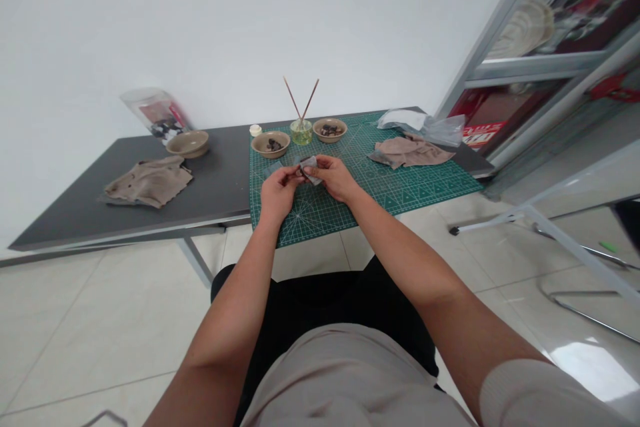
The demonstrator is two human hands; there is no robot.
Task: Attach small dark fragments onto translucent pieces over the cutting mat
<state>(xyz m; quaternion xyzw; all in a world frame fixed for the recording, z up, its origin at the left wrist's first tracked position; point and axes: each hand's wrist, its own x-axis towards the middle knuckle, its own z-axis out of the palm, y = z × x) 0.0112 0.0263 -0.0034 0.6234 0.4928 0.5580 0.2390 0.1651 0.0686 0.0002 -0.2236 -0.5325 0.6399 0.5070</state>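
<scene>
Both my hands are close together over the green cutting mat (325,210). My left hand (278,195) pinches a small dark piece, mostly covered by the fingers, so its kind stays unclear. In my right hand (336,177) is a small folded grey sheet (314,175), pressed against that dark piece. A bluish-grey flat scrap (273,169) lies on the mat just behind my left hand. Beyond the hands stand a tan bowl (271,145) with dark pieces, a glass jar (301,133) of yellowish liquid with two thin sticks, and a second bowl (330,130) with dark and light brown pieces.
A brown cloth (413,151) and a clear plastic bag (440,128) lie on the right. On the left are another brown cloth (150,181), a tan bowl (187,144) and a clear plastic container (156,113). A small white-lidded jar (255,130) stands near the wall.
</scene>
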